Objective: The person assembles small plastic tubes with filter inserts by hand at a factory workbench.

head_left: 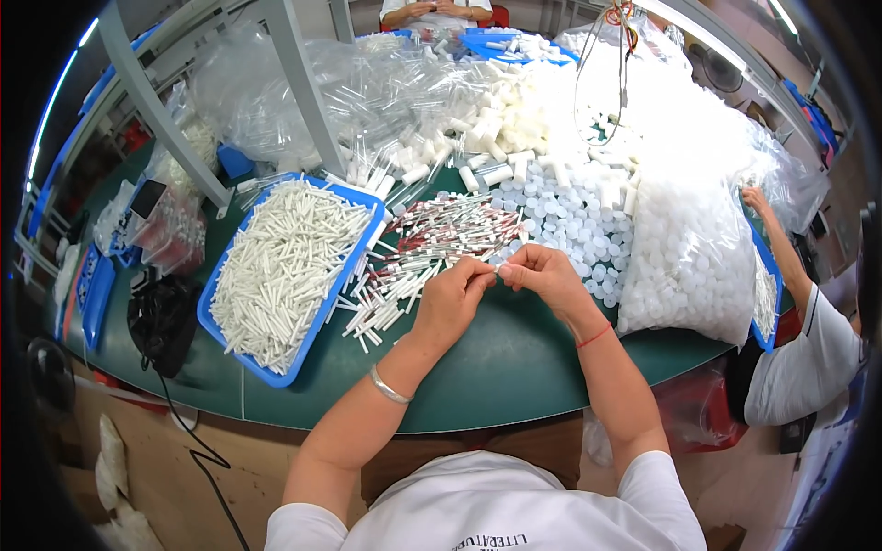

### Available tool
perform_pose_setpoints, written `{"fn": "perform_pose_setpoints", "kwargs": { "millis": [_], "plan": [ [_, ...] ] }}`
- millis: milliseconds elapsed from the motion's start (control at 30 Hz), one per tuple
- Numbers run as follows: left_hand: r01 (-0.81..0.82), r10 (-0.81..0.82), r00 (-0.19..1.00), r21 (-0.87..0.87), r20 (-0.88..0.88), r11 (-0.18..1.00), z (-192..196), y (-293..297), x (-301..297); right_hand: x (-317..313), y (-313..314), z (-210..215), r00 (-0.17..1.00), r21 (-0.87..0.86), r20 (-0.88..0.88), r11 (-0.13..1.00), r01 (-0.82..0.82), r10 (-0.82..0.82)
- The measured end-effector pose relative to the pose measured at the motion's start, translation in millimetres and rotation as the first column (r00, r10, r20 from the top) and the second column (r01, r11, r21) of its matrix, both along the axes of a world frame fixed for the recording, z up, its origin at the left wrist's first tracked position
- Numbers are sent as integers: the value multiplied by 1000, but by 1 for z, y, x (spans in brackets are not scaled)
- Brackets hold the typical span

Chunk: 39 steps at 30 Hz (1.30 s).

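My left hand (pixel 448 299) and my right hand (pixel 548 277) meet fingertip to fingertip above the near part of the table. Both are closed in a pinch, and whatever sits between them is too small and covered to name. Just beyond my fingers lies a loose heap of thin white sticks with dark red parts (pixel 450 228). Right of that heap, translucent white round caps (pixel 574 225) are spread out. To the left of my left hand stands a blue tray (pixel 292 375) full of short white sticks (pixel 289 262).
A clear bag of caps (pixel 689 257) bulges at the right. White cylinders (pixel 501 129) and bagged clear tubes (pixel 367 87) pile up at the back, beside a grey metal post (pixel 308 87). Co-workers sit across and at the right, where an arm (pixel 781 243) reaches in. Wires (pixel 625 55) hang overhead.
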<state>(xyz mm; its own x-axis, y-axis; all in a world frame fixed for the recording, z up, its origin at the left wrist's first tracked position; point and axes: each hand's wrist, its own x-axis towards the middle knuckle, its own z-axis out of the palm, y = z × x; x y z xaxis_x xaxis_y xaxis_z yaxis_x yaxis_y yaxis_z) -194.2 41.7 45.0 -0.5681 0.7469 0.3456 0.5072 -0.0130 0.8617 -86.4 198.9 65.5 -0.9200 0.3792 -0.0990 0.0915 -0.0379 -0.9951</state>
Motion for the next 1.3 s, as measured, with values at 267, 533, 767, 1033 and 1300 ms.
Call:
{"fn": "perform_pose_setpoints", "kwargs": {
  "millis": [267, 533, 767, 1033, 1300],
  "plan": [
    [263, -188, 920, -187, 343, 946, 27, 11, -20, 7, 3, 9, 998, 525, -59, 851, 10, 25],
    [-365, 248, 816, -132, -523, 922, 26, 90, -141, 6, 11, 9, 959, 499, -205, 823, 273, -194],
    [-22, -217, 602, -288, -768, 957, 3, 127, -165, 4, 13, 1, 925, 405, -222, 834, 375, -308],
    [88, -192, 797, -205, -573, 975, 29, 117, -139, 5, 18, 1, 916, 326, -214, 859, 394, -339],
    [393, -341, 772, 18, 537, 919, 39, 36, -38, 2, 4, 5, 838, 342, -452, 808, 480, -306]
  ]
}}
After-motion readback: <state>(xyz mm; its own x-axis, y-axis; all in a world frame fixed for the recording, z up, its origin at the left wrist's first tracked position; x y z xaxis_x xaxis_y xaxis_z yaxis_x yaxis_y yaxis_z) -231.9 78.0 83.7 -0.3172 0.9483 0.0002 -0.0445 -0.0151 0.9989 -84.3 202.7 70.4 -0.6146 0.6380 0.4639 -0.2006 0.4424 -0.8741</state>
